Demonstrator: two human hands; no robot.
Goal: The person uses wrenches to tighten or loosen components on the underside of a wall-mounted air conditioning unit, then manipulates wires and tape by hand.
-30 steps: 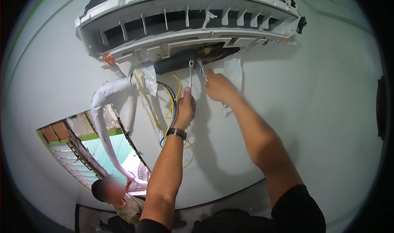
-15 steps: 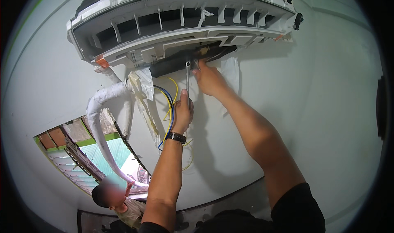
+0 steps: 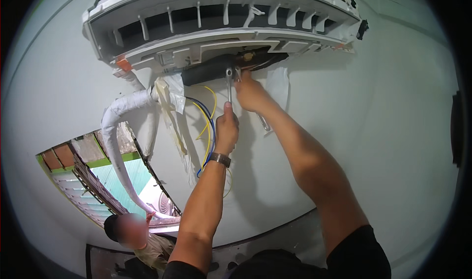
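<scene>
Overhead hangs a white indoor air conditioner unit [image 3: 221, 38] with its front cover off. My left hand [image 3: 227, 131] is closed round the handle of a silver wrench [image 3: 229, 88], which points up to the black foam-covered pipe [image 3: 209, 71] under the unit. Just right of it, my right hand [image 3: 252, 93] grips a second wrench [image 3: 264, 122]. That wrench's lower end sticks out below the hand, and its head is up at the pipe beside the first one. A brass-coloured fitting [image 3: 249, 56] shows above my right fingers; the exact contact is too small to tell.
Yellow and blue wires [image 3: 207, 117] hang left of my left wrist. A white wrapped pipe [image 3: 114, 141] curves down to a wall opening [image 3: 118, 180], where another person [image 3: 150, 252] stands touching it. White plastic sheet [image 3: 278, 87] hangs behind my right hand.
The view has shifted slightly, so the unit and my hands sit a little further right. The lower end of the right wrench now shows below my hand. Both hands keep their grip.
</scene>
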